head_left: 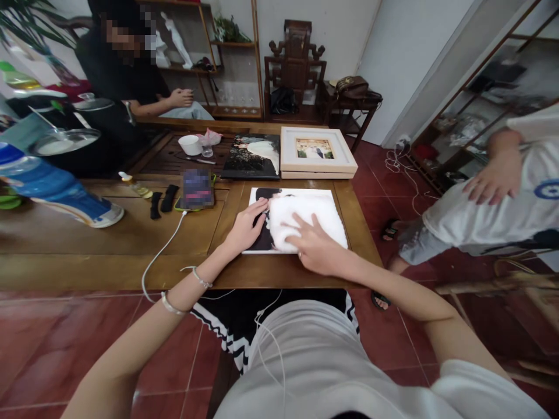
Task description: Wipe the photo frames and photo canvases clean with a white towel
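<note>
A flat panel with a black-and-white picture lies on the table near its front edge. A white fluffy cloth is spread over the panel's right and middle part, hiding most of the picture. My right hand rests on this cloth from the right, its fingers spread apart. On the panel's left side lies my left hand, fingers stretched out, with the fingertips close to the cloth's left border. Neither hand is wrapped around anything.
Behind the panel are a dark photo panel and white-framed pictures. To the left are a charging phone, small dark pieces, a blue bottle and a pot. A seated person and a standing person are nearby.
</note>
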The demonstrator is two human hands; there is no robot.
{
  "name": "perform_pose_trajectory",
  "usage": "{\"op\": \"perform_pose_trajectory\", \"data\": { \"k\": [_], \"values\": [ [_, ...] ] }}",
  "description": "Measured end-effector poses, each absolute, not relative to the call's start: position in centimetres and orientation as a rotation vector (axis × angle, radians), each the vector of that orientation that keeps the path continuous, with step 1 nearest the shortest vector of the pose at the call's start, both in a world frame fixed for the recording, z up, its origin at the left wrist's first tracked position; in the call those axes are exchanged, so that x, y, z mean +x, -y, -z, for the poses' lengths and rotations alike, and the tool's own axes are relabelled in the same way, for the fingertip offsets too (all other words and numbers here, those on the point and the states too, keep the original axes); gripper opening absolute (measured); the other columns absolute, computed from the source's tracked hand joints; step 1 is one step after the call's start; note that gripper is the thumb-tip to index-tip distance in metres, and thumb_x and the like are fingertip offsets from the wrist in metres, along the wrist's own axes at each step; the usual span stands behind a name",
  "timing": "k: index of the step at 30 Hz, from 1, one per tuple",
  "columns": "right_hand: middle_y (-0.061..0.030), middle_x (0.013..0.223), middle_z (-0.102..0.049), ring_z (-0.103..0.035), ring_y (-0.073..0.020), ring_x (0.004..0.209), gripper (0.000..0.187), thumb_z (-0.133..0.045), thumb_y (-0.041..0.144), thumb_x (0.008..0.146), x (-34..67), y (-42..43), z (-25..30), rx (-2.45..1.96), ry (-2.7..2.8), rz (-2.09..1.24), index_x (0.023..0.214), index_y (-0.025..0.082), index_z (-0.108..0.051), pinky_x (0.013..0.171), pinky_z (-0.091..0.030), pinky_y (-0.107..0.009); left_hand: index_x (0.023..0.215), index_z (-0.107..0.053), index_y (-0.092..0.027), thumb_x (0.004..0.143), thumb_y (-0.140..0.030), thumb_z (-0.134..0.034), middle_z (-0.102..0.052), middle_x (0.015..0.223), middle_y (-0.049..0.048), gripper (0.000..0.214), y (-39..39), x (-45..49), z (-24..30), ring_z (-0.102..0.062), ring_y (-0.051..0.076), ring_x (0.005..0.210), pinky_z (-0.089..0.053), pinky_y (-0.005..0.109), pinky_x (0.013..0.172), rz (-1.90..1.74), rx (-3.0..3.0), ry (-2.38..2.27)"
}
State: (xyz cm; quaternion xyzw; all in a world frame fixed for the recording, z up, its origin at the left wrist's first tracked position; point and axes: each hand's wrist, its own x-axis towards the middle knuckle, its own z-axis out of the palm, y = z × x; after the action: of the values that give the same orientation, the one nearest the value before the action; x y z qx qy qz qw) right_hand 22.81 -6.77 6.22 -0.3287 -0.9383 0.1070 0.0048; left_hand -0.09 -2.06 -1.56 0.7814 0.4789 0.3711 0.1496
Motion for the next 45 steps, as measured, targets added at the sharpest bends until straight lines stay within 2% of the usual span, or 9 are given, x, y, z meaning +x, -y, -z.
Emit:
{"op": "perform_pose_trajectory", "data": {
  "k": [5, 8, 11, 20, 27, 30, 33, 37, 45],
  "values": [
    [-0.0137, 0.152, -0.042, -0.017, -0.0406, 0.147, 0.046, -0.046, 0.004, 0.075, 23.5, 11.4, -7.8, -0.824, 3.074, -0.503, 0.114, 0.018, -0.066, 0.107, -0.022, -0.075, 0.126, -0.063, -0.013, 0.096, -0.03, -0.043, -0.059, 0.137, 0.0137, 0.04, 2.1, -0.1, 1.4, -0.05, 0.027, 0.133, -0.037, 0.048, 0.115, -1.07, 2.247, -1.363],
    [-0.0157, 0.141, -0.054, -0.02, -0.033, 0.148, 0.047, -0.045, 0.003, 0.075, 24.0, 9.9, -7.7, -0.851, 3.025, -0.559, 0.116, 0.018, -0.064, 0.112, -0.022, -0.069, 0.126, -0.063, -0.014, 0.096, -0.03, -0.043, -0.058, 0.138, 0.0137, 0.04, 2.0, -0.1, 1.5, -0.051, 0.027, 0.133, -0.037, 0.048, 0.114, -1.067, 2.252, -1.362],
    [-0.019, 0.138, -0.056, -0.025, -0.0296, 0.147, 0.05, -0.043, 0.002, 0.076, 24.2, 5.9, -6.6, -0.967, 2.943, -0.506, 0.12, 0.017, -0.06, 0.113, -0.022, -0.065, 0.126, -0.063, -0.013, 0.096, -0.029, -0.042, -0.059, 0.137, 0.014, 0.04, 2.0, -0.1, 1.6, -0.051, 0.027, 0.132, -0.037, 0.047, 0.115, -1.06, 2.259, -1.367],
    [-0.021, 0.137, -0.055, -0.032, -0.0377, 0.142, 0.047, -0.041, 0.006, 0.08, 22.2, -3.4, -4.3, -1.304, 2.675, -0.146, 0.124, 0.014, -0.057, 0.106, -0.024, -0.071, 0.124, -0.065, -0.015, 0.096, -0.032, -0.043, -0.06, 0.136, 0.0134, 0.039, 1.8, -0.1, 1.9, -0.052, 0.027, 0.131, -0.038, 0.047, 0.114, -1.095, 2.257, -1.36],
    [-0.0143, 0.154, -0.038, -0.018, -0.0456, 0.145, 0.052, -0.042, 0.002, 0.077, 21.6, 5.4, -5.7, -1.113, 2.916, -0.243, 0.124, 0.015, -0.061, 0.103, -0.02, -0.08, 0.125, -0.064, -0.011, 0.096, -0.028, -0.043, -0.059, 0.137, 0.0156, 0.04, 1.9, 0.0, 1.7, -0.051, 0.027, 0.132, -0.038, 0.047, 0.114, -1.084, 2.258, -1.359],
    [-0.0126, 0.155, -0.038, -0.017, -0.0424, 0.147, 0.049, -0.046, 0.003, 0.075, 22.5, 9.4, -6.7, -0.935, 3.019, -0.374, 0.118, 0.017, -0.065, 0.107, -0.021, -0.076, 0.125, -0.063, -0.01, 0.096, -0.028, -0.042, -0.059, 0.136, 0.0161, 0.041, 1.9, 0.0, 1.7, -0.052, 0.027, 0.132, -0.038, 0.047, 0.114, -1.087, 2.257, -1.351],
    [-0.0127, 0.147, -0.05, -0.021, -0.0343, 0.148, 0.043, -0.048, 0.005, 0.073, 23.7, 10.5, -7.1, -0.823, 3.016, -0.495, 0.109, 0.019, -0.067, 0.113, -0.022, -0.069, 0.125, -0.064, -0.014, 0.096, -0.03, -0.043, -0.059, 0.137, 0.0137, 0.04, 1.9, -0.1, 1.8, -0.051, 0.026, 0.132, -0.038, 0.047, 0.114, -1.084, 2.25, -1.361],
    [-0.0164, 0.143, -0.053, -0.026, -0.0263, 0.147, 0.043, -0.045, 0.004, 0.071, 25.4, 7.7, -6.0, -0.958, 2.874, -0.459, 0.107, 0.018, -0.065, 0.118, -0.019, -0.059, 0.126, -0.063, -0.015, 0.096, -0.031, -0.042, -0.059, 0.137, 0.0124, 0.04, 1.9, 0.0, 1.8, -0.051, 0.026, 0.132, -0.038, 0.048, 0.114, -1.082, 2.254, -1.374],
    [-0.0165, 0.138, -0.056, -0.031, -0.033, 0.144, 0.05, -0.036, 0.008, 0.076, 27.5, -1.7, -4.3, -1.362, 2.603, -0.27, 0.121, 0.013, -0.057, 0.114, -0.022, -0.062, 0.123, -0.065, -0.011, 0.098, -0.034, -0.041, -0.06, 0.136, 0.0153, 0.042, 1.9, 0.1, 1.7, -0.051, 0.027, 0.132, -0.037, 0.045, 0.115, -1.087, 2.244, -1.373]
  ]
}}
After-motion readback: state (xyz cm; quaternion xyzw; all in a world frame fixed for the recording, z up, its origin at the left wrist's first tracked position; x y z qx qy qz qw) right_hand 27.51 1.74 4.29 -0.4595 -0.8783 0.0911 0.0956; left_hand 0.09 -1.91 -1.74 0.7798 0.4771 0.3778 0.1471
